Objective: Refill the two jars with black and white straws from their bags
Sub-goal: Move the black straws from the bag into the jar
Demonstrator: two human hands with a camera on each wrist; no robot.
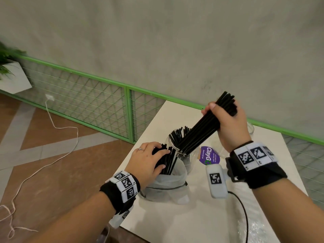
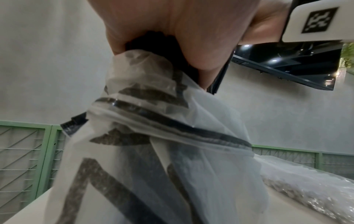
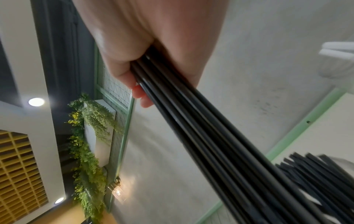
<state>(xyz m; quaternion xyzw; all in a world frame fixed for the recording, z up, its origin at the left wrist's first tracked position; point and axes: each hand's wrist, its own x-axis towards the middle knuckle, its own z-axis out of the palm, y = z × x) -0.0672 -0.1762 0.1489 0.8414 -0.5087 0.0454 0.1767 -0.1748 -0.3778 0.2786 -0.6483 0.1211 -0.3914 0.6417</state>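
Observation:
A clear jar [image 1: 188, 156] on the white table [image 1: 198, 216] holds several black straws [image 1: 178, 135]. My right hand [image 1: 228, 123] grips a slanted bundle of black straws [image 1: 205, 127] [image 3: 220, 144], its lower ends inside the jar's mouth. In front of the jar stands a translucent white bag [image 1: 166, 186] [image 2: 153, 151] with more black straws [image 1: 166, 160] sticking out of its top. My left hand [image 1: 149, 160] curls around those straw tops at the bag's mouth. A second clear jar [image 1: 250, 128] shows partly behind my right wrist. No white straws are visible.
A purple ClayGo sign [image 1: 208, 155] stands right of the jar. A crinkled clear plastic bag [image 1: 259, 230] lies at the table's near right, next to a black cable [image 1: 243, 213]. A green mesh fence [image 1: 98, 106] and grey wall run behind; the table's left edge drops to the floor.

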